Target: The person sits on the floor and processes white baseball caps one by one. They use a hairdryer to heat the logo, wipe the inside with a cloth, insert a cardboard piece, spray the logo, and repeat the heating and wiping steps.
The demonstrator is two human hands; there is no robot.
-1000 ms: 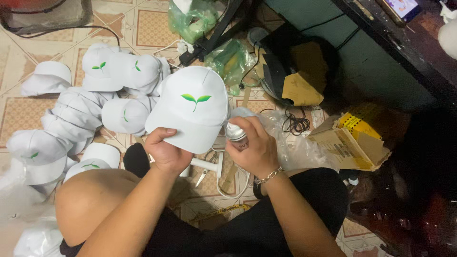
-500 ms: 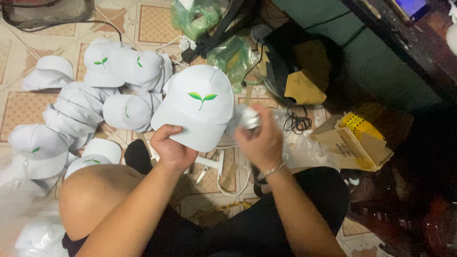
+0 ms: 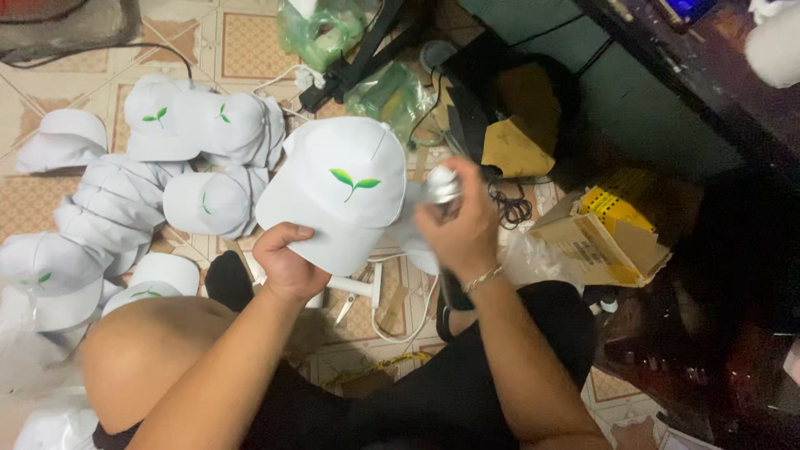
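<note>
Holding a white cap (image 3: 337, 196) at its lower edge, left hand (image 3: 287, 262) closed on it, above the lap.
We judge it light and soft; right hand (image 3: 458, 225) is curled around a small silvery object (image 3: 442, 185) beside the cap, kind unclear.

— What is lying underfoot here?
— A tiled floor (image 3: 242, 37) is showing tan squares with pale borders, and cables are trailing across it.
— And along the right side?
— A dark piece of furniture (image 3: 708, 92) is standing there, a green panel (image 3: 600, 100) running beneath its edge. Light is falling brightly on the tiles, while the right side is sitting in shadow.
</note>
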